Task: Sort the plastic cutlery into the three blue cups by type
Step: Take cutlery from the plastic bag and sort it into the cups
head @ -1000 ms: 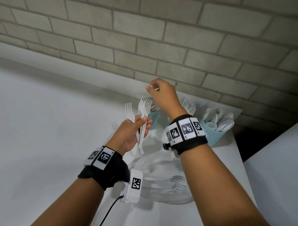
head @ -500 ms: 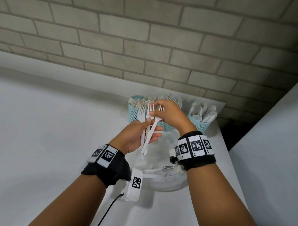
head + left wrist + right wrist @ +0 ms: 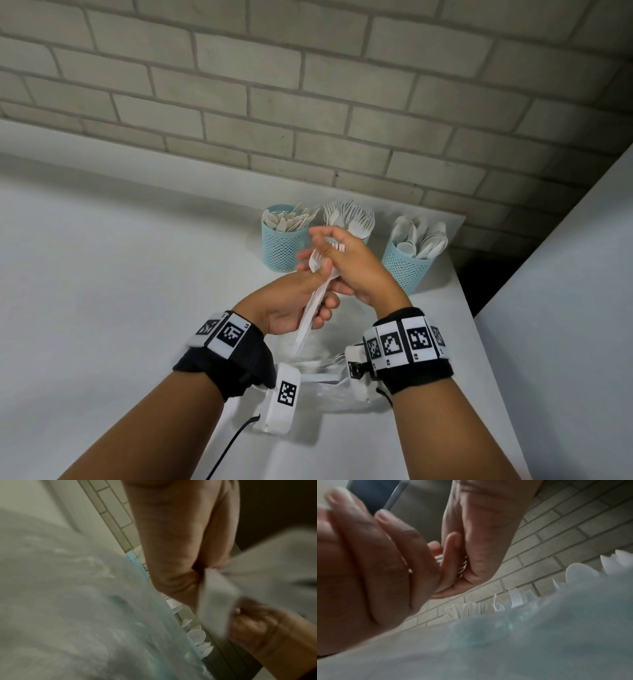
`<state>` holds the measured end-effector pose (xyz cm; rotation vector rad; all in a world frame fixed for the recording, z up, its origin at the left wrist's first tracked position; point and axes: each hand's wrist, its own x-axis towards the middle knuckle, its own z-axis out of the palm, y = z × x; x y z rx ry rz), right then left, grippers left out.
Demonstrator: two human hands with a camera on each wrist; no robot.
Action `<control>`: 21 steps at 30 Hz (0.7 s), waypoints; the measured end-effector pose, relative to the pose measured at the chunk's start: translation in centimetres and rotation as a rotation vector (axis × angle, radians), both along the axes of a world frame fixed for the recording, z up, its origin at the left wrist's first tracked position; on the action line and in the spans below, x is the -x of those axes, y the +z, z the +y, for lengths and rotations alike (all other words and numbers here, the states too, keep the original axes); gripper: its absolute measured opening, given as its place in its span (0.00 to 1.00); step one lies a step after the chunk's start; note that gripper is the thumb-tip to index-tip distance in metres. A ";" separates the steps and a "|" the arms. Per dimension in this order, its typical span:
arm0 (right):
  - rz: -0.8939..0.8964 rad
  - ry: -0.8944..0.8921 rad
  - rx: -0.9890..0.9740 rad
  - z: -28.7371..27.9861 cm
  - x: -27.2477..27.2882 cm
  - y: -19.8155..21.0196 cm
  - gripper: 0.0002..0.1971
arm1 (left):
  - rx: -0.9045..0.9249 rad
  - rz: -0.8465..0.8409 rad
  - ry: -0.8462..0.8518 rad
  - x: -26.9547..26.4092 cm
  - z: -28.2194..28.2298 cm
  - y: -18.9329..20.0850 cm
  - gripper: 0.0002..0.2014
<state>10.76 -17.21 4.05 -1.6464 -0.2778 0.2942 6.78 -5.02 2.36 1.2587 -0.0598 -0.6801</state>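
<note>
Three blue mesh cups stand at the table's far end: the left cup point(image 3: 281, 251) holds knives, the middle cup point(image 3: 365, 237) holds forks and is mostly hidden behind my hands, and the right cup point(image 3: 406, 269) holds spoons. Just in front of them my left hand point(image 3: 322, 289) grips a small bundle of white plastic forks point(image 3: 310, 318) by the handles, tines up. My right hand point(image 3: 327, 248) pinches the fork heads from above. The tines point(image 3: 462, 566) show between the fingers in the right wrist view.
A clear plastic bag point(image 3: 325, 380) with more white forks lies on the white table point(image 3: 120, 291) under my wrists. A brick wall point(image 3: 308, 102) runs close behind the cups. The table's right edge point(image 3: 479, 359) drops to a dark gap beside another white surface.
My right hand has come back from above the cups and closed on the heads of the forks in my left hand. Both hands have sunk a little, in front of the middle cup.
</note>
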 end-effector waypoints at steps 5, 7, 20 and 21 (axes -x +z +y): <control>0.003 -0.052 0.028 -0.4 -0.2 -0.7 0.02 | 0.015 0.063 -0.003 -0.2 -0.2 -0.7 0.20; -0.025 -0.153 0.100 -0.9 -1.0 -1.0 0.05 | -0.022 0.066 0.028 -0.5 -0.1 -1.0 0.19; -0.475 -0.764 0.191 -5.8 -5.4 3.8 0.05 | -0.942 -0.574 0.240 -1.1 0.9 -1.3 0.22; -0.548 -0.813 0.211 -6.1 -5.9 4.0 0.07 | -0.987 -0.576 0.162 -1.1 1.2 -1.4 0.23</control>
